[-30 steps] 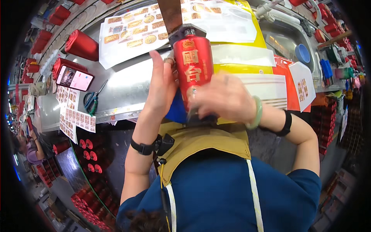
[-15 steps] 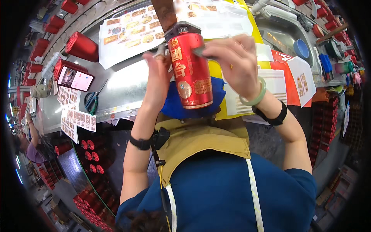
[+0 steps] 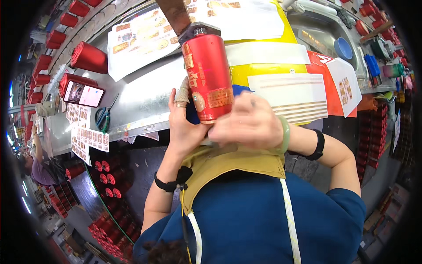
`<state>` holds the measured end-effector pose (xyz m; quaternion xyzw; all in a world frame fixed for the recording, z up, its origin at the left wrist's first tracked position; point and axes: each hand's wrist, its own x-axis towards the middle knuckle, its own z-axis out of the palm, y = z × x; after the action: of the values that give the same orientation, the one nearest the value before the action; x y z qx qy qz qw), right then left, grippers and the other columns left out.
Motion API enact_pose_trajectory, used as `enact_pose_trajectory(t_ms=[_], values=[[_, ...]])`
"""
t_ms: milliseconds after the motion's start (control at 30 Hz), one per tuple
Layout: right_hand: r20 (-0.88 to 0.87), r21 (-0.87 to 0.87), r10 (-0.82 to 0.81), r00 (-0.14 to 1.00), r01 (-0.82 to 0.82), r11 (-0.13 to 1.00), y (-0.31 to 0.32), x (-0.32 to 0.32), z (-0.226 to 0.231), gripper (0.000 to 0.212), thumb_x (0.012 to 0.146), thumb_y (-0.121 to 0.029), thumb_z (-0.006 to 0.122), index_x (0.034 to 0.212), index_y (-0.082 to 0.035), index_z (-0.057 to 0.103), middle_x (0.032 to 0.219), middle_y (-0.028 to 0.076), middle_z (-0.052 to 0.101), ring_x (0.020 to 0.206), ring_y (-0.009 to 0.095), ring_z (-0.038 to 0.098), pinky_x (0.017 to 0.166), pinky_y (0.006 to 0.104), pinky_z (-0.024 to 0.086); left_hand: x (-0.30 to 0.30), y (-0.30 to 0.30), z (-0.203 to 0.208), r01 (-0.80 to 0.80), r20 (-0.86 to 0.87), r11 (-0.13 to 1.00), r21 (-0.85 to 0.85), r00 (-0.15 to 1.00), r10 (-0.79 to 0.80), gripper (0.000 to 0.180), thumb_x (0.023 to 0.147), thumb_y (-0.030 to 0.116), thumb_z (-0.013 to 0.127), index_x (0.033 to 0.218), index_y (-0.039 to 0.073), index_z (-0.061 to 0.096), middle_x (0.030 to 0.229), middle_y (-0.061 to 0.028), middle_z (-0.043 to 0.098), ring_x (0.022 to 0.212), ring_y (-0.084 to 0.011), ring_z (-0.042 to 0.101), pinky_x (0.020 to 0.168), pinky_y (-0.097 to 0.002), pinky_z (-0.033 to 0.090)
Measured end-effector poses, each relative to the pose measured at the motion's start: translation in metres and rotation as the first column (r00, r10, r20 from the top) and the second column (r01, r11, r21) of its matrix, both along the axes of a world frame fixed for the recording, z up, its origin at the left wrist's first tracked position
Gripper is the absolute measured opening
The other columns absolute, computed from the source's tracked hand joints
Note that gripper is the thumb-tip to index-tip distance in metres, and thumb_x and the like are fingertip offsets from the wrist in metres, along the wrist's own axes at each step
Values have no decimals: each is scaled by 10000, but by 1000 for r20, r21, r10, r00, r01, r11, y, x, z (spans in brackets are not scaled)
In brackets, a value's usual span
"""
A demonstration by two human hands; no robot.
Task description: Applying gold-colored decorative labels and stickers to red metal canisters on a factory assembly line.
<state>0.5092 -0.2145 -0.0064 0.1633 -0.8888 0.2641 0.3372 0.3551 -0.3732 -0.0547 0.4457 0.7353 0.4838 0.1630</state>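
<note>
A red bottle (image 3: 210, 72) with gold lettering and gold labels lies with its neck pointing away, against a dark holder (image 3: 200, 29) on a brown upright bar. My left hand (image 3: 187, 130) cups the lower left side of the bottle near its base. One finger wears a pale cover, and the other fingers are partly hidden beneath the bottle. Beside the base, on the right, my right hand (image 3: 250, 121) is curled and blurred by motion; what it holds cannot be made out. A blue cloth (image 3: 241, 89) shows partly under the bottle.
Sheets of gold stickers (image 3: 140, 46) lie behind, left of the bar. On the left are red containers (image 3: 89, 58), a phone (image 3: 84, 93) and scissors (image 3: 103, 119). To the right lie a striped sheet (image 3: 290, 99) and a red sheet (image 3: 318, 66); beyond, a sink holds a blue bowl (image 3: 343, 48).
The bottle has turned so its large lettering sits further left. My right hand, earlier pinching a small dark piece at the upper side, has moved down to the base. My left hand has lowered.
</note>
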Motion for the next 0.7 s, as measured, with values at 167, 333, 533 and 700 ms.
enact_pose_trajectory(t_ms=[167,333,533,700], values=[[-84,-87,-413,907,406,910,39,-22,-10,240,799,16,695,980,-125,767,978,22,764,841,211,672,782,343,479,-5,0,13,61,-131,992,-109,988,-75,840,756,239,903,1445,-6,488,1399,-181,601,1364,-341,519,1247,-552,212],[45,-193,-18,999,27,981,2,1,0,207,840,-38,682,983,-166,761,940,14,750,766,194,639,713,327,478,-9,7,27,140,-290,976,-167,939,-184,1010,701,235,963,1526,30,417,1409,-207,573,1311,-365,553,1088,-450,456],[-35,-117,-361,932,355,928,17,-4,-18,312,737,62,720,984,-125,759,995,21,772,829,213,647,761,311,480,-13,9,16,157,-218,980,-122,959,-181,941,726,173,935,1505,23,430,1333,-201,622,1205,-347,637,1020,-420,508],[70,-251,-265,962,274,928,2,-2,-3,302,738,11,757,1011,-117,779,944,21,768,811,221,647,776,350,472,3,6,26,68,-192,993,-93,978,-85,843,738,169,897,1450,-9,482,1296,-196,642,1186,-345,643,1112,-474,407]])
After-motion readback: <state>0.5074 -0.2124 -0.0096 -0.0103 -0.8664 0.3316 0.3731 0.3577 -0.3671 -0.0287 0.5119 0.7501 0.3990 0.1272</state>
